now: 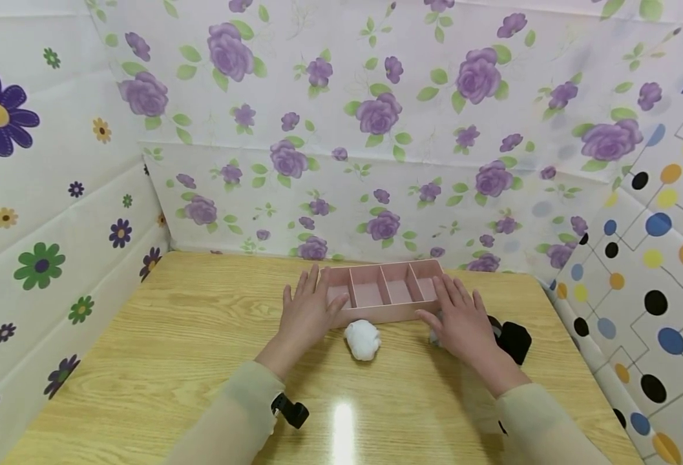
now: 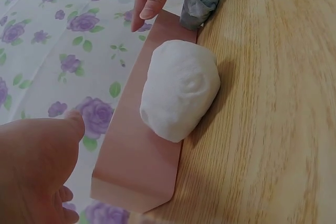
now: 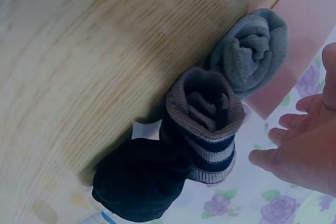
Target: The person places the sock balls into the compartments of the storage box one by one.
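Three rolled socks sit bunched together on the wooden table (image 3: 79, 51): grey sock roll (image 3: 252, 51) at one o'clock, striped sock roll (image 3: 207, 124) dead centre, black sock roll (image 3: 139, 179) at seven o'clock. Right hand (image 3: 302, 150) hovers at four o'clock, fingers relaxed, seemingly clear of them. Pink tray (image 3: 310, 30) edges the grey roll.

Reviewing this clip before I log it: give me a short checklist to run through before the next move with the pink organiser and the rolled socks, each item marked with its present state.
1. Pink organiser upright on the table: ok.
2. Its four compartments bare: ok, as far as the head view shows.
3. Left hand free, fingers straight at the organiser's left end: ok.
4. Right hand free, fingers straight at the right end: ok.
5. White sock roll within reach, against the front wall: ok.
6. Grey roll, striped roll and black roll grouped by the right hand: ok.
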Action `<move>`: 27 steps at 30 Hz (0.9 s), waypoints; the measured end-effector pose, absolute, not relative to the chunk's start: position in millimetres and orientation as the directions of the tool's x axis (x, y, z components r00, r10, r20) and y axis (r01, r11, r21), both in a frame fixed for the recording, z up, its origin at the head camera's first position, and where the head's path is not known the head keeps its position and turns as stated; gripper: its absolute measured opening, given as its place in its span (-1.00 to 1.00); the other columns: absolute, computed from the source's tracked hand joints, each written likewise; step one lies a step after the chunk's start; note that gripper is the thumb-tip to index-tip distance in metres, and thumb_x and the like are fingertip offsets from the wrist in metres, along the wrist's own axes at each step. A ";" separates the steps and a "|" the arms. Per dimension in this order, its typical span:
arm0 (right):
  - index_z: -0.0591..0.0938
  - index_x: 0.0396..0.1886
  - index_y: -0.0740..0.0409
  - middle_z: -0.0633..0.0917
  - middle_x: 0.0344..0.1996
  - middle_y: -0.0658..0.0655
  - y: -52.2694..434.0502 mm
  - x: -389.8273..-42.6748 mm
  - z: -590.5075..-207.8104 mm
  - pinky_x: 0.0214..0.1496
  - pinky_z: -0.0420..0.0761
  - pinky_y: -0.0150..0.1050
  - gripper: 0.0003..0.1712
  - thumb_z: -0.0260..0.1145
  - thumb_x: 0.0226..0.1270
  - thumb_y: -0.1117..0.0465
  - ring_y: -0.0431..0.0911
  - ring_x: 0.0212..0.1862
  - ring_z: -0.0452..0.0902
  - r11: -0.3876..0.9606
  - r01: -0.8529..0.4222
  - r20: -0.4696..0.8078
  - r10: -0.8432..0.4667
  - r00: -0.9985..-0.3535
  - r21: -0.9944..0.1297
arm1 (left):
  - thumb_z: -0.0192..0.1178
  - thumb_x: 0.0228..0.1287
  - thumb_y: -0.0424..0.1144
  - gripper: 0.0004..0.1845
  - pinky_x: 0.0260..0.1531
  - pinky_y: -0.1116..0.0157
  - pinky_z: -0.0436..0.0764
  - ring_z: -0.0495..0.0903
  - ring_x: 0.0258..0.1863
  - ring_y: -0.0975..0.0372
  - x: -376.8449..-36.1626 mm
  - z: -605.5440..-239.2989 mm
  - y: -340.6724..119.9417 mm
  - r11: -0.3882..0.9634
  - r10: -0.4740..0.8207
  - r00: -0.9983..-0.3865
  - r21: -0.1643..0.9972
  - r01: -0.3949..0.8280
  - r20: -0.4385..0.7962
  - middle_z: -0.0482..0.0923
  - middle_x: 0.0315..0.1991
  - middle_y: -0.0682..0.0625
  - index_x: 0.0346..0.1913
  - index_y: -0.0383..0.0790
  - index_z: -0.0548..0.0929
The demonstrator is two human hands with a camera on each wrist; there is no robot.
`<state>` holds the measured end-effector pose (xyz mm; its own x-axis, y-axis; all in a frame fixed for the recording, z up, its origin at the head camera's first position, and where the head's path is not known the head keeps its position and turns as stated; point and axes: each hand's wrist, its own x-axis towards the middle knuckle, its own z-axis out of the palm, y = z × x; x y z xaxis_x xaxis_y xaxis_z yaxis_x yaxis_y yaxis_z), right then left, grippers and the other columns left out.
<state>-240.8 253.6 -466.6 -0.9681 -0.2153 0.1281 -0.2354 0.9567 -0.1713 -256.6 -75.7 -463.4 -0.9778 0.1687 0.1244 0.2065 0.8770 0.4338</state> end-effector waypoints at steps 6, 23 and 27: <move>-0.02 0.85 0.20 -0.01 0.78 0.38 257.1 -244.8 -468.7 0.70 -0.22 0.45 0.05 0.13 0.75 -0.31 0.34 0.77 -0.16 0.958 -0.208 0.110 -0.189 -0.976 -0.198 | -0.07 0.74 0.34 -0.10 0.65 -0.37 -0.16 -0.15 0.79 -0.13 -260.4 -468.9 -74.0 0.880 0.162 -0.980 0.434 0.195 0.112 -0.10 0.81 -0.23 0.82 -0.14 0.06; 0.07 0.81 0.31 0.10 0.72 0.52 256.5 -251.8 -473.3 0.69 -0.06 0.46 0.03 0.20 0.75 -0.25 0.41 0.71 0.04 0.960 -0.202 0.117 -0.182 -0.976 -0.192 | -0.08 0.72 0.37 -0.05 0.63 -0.40 -0.04 -0.02 0.76 -0.16 -262.7 -475.8 -74.3 0.888 0.143 -0.986 0.429 0.167 0.088 -0.02 0.80 -0.21 0.82 -0.20 0.01; 0.06 0.80 0.34 0.08 0.71 0.54 255.6 -252.8 -472.1 0.69 -0.05 0.44 0.02 0.20 0.76 -0.22 0.41 0.71 0.04 0.959 -0.214 0.112 -0.195 -0.974 -0.184 | -0.08 0.72 0.37 -0.04 0.62 -0.41 -0.01 0.04 0.75 -0.15 -263.2 -476.3 -75.2 0.891 0.142 -0.986 0.422 0.167 0.090 0.04 0.79 -0.20 0.82 -0.21 0.01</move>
<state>-252.8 255.6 -472.1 -0.9743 -0.1953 0.1124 -0.2136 0.9594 -0.1842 -263.2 -75.2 -476.3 -0.9858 0.1417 0.0900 0.1666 0.8911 0.4221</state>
